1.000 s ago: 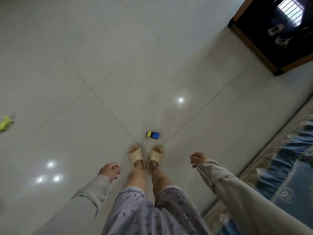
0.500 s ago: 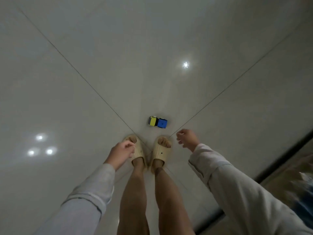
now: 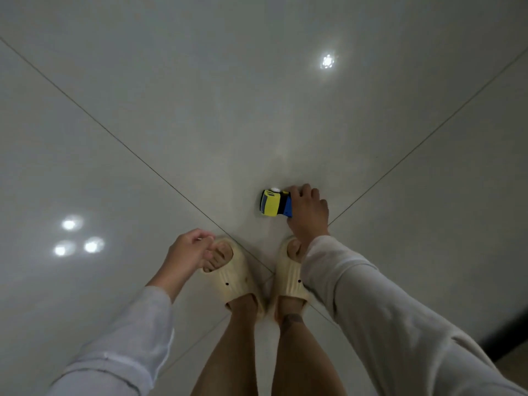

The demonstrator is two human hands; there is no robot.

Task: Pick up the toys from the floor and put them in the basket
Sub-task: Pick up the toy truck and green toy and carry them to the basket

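A small yellow and blue toy truck [image 3: 271, 203] sits on the pale tiled floor just ahead of my feet. My right hand [image 3: 308, 210] reaches down to it, fingers wrapped over its blue rear end, the yellow front still showing. My left hand [image 3: 189, 250] hangs loosely curled above my left slipper and holds nothing. No basket is in view.
My two feet in cream slippers [image 3: 234, 274] stand together where the grey tile joints [image 3: 137, 155] cross. A dark strip [image 3: 511, 328] runs along the lower right edge. Ceiling lights reflect off the glossy floor [image 3: 200, 95].
I have bent lower, so the floor looks closer. My right hand moved forward from beside my foot and closed on the toy truck. My left hand stayed over my left foot.
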